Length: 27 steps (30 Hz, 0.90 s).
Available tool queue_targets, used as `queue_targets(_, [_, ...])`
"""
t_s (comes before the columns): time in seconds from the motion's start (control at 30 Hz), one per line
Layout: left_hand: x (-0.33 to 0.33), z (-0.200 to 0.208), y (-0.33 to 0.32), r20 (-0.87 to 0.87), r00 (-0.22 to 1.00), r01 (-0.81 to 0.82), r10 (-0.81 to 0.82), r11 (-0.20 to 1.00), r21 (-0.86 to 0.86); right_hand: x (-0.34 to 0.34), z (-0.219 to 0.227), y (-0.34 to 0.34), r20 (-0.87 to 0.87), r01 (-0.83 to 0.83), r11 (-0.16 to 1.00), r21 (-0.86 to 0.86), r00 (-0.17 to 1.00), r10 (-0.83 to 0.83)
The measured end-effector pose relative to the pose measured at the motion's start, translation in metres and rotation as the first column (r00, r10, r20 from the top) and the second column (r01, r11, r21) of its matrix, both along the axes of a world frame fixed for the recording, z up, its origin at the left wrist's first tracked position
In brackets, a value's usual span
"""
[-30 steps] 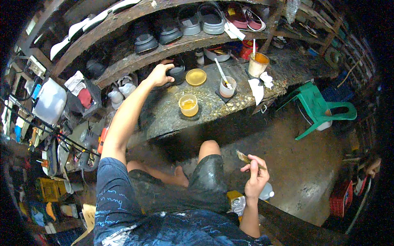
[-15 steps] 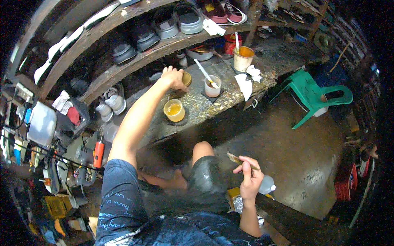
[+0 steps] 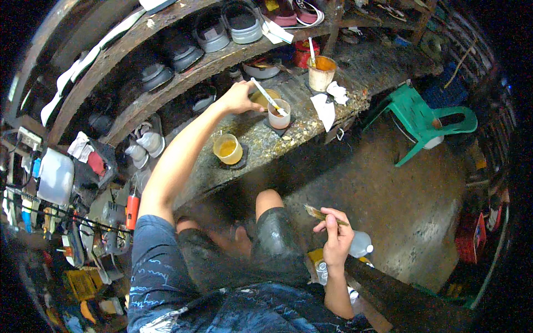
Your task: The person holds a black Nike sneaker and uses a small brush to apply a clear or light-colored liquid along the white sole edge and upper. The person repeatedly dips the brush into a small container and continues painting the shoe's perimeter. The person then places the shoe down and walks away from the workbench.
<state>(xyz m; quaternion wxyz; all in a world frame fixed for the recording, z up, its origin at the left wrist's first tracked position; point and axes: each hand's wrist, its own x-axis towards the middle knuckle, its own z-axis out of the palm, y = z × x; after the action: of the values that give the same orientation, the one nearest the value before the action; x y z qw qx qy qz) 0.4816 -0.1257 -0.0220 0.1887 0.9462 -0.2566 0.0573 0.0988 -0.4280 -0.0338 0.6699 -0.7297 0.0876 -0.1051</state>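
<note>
My left hand (image 3: 239,99) reaches across the worn workbench (image 3: 252,158), its fingers closed on the edge of a round yellowish-brown lid (image 3: 265,97). That lid is beside and partly behind a small cup (image 3: 279,120) with a white-handled brush (image 3: 267,95) leaning in it. Nearer me, an open translucent cup (image 3: 228,150) of amber liquid stands on a dark pad. Over the floor, my right hand (image 3: 336,236) is closed around a short flat brush (image 3: 319,213), its bristles pointing up and left.
A larger stained cup (image 3: 321,77) with a brush stands farther along the bench, with white paper scraps (image 3: 323,111) beside it. Shoes (image 3: 242,25) line the shelf (image 3: 216,57) behind. A green plastic chair (image 3: 419,122) is at right; a translucent bottle (image 3: 361,244) stands by my right wrist.
My left hand has moved right with the lid, toward the cup with the white-handled brush. My right hand keeps its hold on the brush. The whole view has shifted slightly.
</note>
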Motion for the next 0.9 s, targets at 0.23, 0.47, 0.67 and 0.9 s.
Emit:
queue_targets(0.23, [-0.102, 0.034, 0.064, 0.362, 0.825, -0.538, 0.433, 0.799, 0.269, 0.002, 0.005, 0.008, 0.013, -0.014, 0.998, 0.065, 1.0, 0.013])
queue_targets(0.47, [-0.098, -0.008, 0.097, 0.222, 0.807, -0.52, 0.547, 0.837, -0.17, -0.007, 0.011, 0.029, 0.047, -0.081, 0.996, 0.048, 0.996, 0.079])
queue_targets(0.67, [-0.089, -0.012, 0.087, 0.178, 0.82, -0.502, 0.544, 0.833, -0.231, -0.027, 0.014, 0.038, 0.078, -0.043, 0.999, 0.019, 0.996, 0.041])
queue_targets(0.9, [-0.085, -0.021, 0.061, 0.068, 0.844, -0.496, 0.532, 0.823, -0.278, -0.043, 0.021, 0.056, 0.096, -0.084, 0.996, -0.015, 0.992, 0.085])
